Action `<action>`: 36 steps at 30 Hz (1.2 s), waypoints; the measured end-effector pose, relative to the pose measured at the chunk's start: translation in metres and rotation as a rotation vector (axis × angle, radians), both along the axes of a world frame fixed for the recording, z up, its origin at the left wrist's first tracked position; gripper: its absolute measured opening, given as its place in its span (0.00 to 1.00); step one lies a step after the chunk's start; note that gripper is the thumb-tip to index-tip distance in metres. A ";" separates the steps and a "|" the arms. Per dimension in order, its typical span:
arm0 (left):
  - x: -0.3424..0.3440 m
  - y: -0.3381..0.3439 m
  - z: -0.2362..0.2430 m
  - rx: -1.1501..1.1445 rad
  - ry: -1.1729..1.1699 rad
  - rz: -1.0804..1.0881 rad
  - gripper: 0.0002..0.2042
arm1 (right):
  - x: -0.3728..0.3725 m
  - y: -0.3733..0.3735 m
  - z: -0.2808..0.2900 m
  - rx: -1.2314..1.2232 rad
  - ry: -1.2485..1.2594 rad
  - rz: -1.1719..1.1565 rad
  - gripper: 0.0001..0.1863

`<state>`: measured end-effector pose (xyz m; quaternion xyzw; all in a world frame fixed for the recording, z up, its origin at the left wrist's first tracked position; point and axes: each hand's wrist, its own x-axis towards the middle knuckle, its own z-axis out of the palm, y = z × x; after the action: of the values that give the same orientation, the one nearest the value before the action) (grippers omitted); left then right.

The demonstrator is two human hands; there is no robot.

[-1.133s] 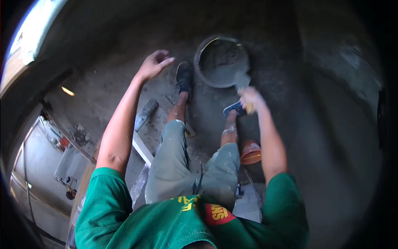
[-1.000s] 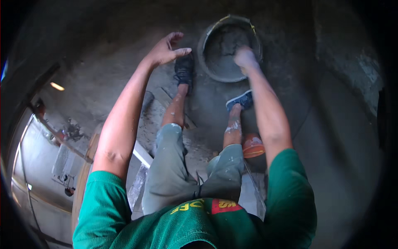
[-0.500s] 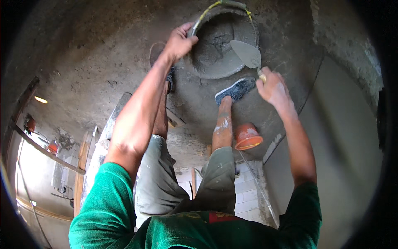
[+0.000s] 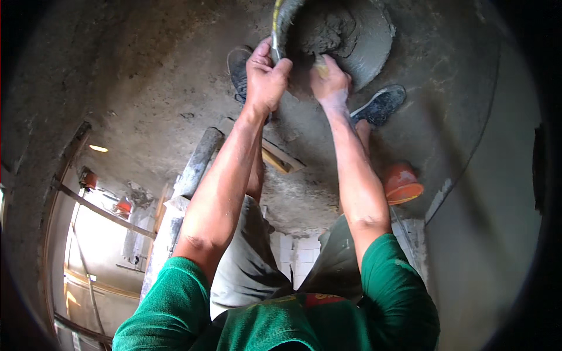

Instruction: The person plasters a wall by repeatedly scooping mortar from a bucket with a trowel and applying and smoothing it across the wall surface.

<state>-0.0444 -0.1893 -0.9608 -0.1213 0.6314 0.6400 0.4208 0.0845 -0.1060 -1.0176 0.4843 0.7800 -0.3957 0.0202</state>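
My left hand [image 4: 266,82] is closed on the handle [image 4: 275,35] and near side of a mortar-caked bucket [image 4: 377,47] at the top of the view, which looks tilted. Wet grey mortar [image 4: 333,35] lies inside it. My right hand [image 4: 332,82] is closed round the yellowish trowel handle [image 4: 321,67] at the bucket's lower opening, right of my left hand; the trowel's blade is hidden or lost in the dark mortar.
My shoes [image 4: 380,102] are on the rough floor [image 4: 158,88]. An orange pail [image 4: 403,182] sits right; a float [image 4: 281,155] and a grey cylinder [image 4: 202,158] lie between and beside my legs. A brighter opening with bars [image 4: 105,205] is at left, a smooth grey surface [image 4: 486,222] right.
My left hand has gone from empty to gripping the bucket, which now looks more tilted. My right hand has brought the trowel leftward into the bucket, hiding the blade that showed earlier.
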 end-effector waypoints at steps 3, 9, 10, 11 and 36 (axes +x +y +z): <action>-0.026 -0.014 -0.021 0.023 -0.003 0.065 0.20 | 0.023 0.018 0.010 0.171 0.204 0.096 0.16; -0.077 -0.070 -0.013 -0.530 0.036 -0.188 0.43 | 0.021 0.088 0.168 0.266 0.219 0.234 0.16; -0.080 -0.080 0.006 -0.555 0.118 -0.245 0.41 | 0.022 0.099 0.206 0.263 0.223 0.246 0.16; -0.086 -0.101 0.024 -0.606 0.241 -0.351 0.40 | 0.019 0.109 0.246 0.274 0.213 0.281 0.15; -0.019 -0.239 0.118 -0.452 0.296 -0.410 0.18 | 0.068 0.418 0.846 0.508 -0.106 -0.095 0.12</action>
<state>-0.0636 -0.4287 -0.8432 0.0121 0.8229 0.3963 0.4069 0.1525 0.3118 -0.1718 0.5300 0.8285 -0.1619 -0.0800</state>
